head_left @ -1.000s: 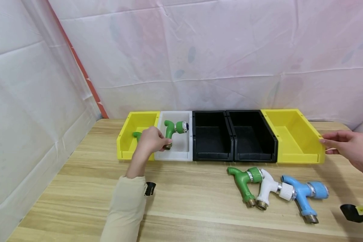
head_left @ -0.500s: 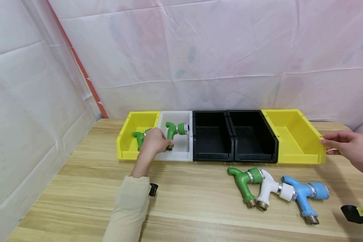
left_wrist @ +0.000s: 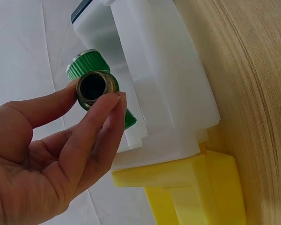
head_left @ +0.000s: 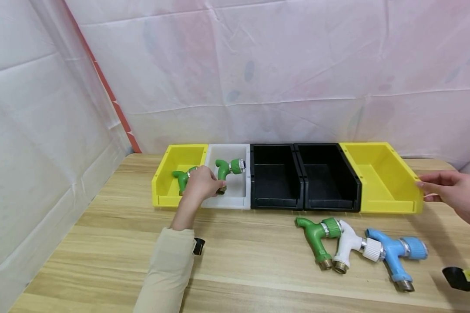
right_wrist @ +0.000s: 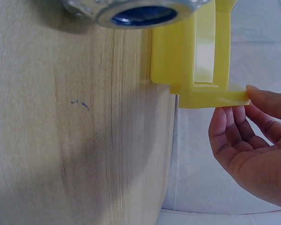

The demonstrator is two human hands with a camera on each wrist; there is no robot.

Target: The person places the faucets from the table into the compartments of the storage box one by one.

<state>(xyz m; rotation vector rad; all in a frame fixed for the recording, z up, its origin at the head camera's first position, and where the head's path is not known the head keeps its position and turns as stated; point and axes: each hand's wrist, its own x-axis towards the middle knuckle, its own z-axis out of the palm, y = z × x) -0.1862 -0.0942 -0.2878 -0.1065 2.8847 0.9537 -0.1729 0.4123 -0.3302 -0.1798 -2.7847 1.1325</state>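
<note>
My left hand (head_left: 202, 184) pinches a green tap (head_left: 223, 169) by its threaded brass end, over the white bin (head_left: 235, 202). In the left wrist view the thumb and fingers close round that brass end (left_wrist: 94, 87), with the ribbed green knob (left_wrist: 89, 63) behind it. Another green tap (head_left: 181, 179) lies in the left yellow bin (head_left: 160, 200), partly behind my left hand. My right hand (head_left: 452, 189) pinches the side rim of the right yellow bin (head_left: 409, 191); the right wrist view shows the thumb on one side of the rim and fingers on the other.
Two black bins (head_left: 276, 202) stand between the white and right yellow bins, all in one row. On the wooden table (head_left: 250, 269) in front lie a green tap (head_left: 317, 241), a white tap (head_left: 348, 243) and a blue tap (head_left: 393, 252). A fabric sheet (head_left: 290, 65) hangs behind.
My left hand has moved slightly right and down with the green tap, over the white bin. More of the tap in the left yellow bin shows. My right hand stays on the bin rim.
</note>
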